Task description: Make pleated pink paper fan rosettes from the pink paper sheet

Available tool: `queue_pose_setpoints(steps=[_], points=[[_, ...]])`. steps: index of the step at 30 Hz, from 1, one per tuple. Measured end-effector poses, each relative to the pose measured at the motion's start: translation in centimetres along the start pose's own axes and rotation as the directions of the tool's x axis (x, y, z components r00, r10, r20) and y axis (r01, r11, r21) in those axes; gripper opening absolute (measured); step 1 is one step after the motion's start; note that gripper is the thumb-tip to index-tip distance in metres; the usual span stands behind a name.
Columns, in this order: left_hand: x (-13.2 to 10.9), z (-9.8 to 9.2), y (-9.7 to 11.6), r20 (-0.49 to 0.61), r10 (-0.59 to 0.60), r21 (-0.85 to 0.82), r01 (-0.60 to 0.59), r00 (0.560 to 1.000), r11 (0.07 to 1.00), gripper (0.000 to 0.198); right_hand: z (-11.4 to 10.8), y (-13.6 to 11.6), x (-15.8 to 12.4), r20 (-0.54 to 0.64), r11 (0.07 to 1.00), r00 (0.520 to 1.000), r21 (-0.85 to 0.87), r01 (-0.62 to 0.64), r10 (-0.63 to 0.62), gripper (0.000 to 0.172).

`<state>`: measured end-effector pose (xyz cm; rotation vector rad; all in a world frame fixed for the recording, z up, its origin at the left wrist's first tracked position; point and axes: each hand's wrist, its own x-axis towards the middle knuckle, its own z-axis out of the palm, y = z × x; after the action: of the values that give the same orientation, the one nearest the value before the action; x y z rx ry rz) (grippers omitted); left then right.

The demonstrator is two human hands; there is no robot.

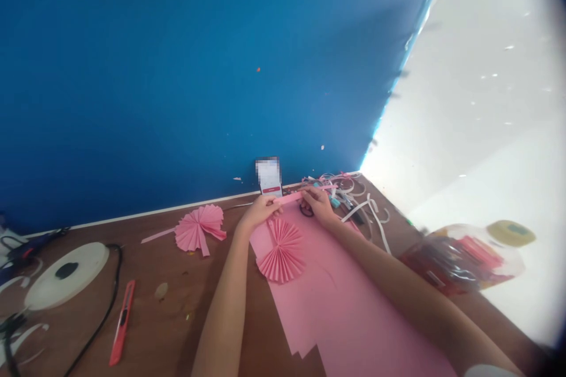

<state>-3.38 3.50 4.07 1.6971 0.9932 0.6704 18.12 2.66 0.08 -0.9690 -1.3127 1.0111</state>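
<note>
Backdrop: blue wall fills the upper frame above a brown table; white surface at right
Left hand: left hand at centre, fingers curled shut on one end of a folded pink strip
Right hand: right hand just beside it, fingers pinched on the strip's other part, so the two hands keep it taut and flat
Strip: held at the far end of the pink sheets, just in front of a phone leaning on the wall
Fans: two pink pleated paper fans, one on the sheets below the hands, one on bare table to the left
Knife: one red craft knife lower left, well apart from the hands
Other: one white round disc far left; white paper scraps right of the hands; one clear bag at right
</note>
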Motion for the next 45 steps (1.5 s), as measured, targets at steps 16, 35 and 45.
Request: queue_pose_setpoints(steps=[16, 35, 45], points=[[-0.2, -0.4, -1.2, -0.207, 0.089, 0.54, 0.038, 0.974, 0.841, 0.026, -0.1, 1.2, 0.2, -0.09, 0.992, 0.996, -0.126, -0.004, -0.007, 0.033], [-1.4, -1.2, 1.0, -0.365, 0.028, 0.451, 0.151, 0.93, 0.88, 0.017, -0.1, 0.1, -0.5, -0.173, 0.746, 0.967, -0.665, 0.024, -0.185, 0.02], [-1.7, -2.6, 1.4, -0.216, -0.045, 0.17, 0.083, 0.975, 0.982, 0.035, 3.1, -2.6, -2.5, 0.523, 0.56, 0.802, -0.587, 0.585, -0.289, 0.031]])
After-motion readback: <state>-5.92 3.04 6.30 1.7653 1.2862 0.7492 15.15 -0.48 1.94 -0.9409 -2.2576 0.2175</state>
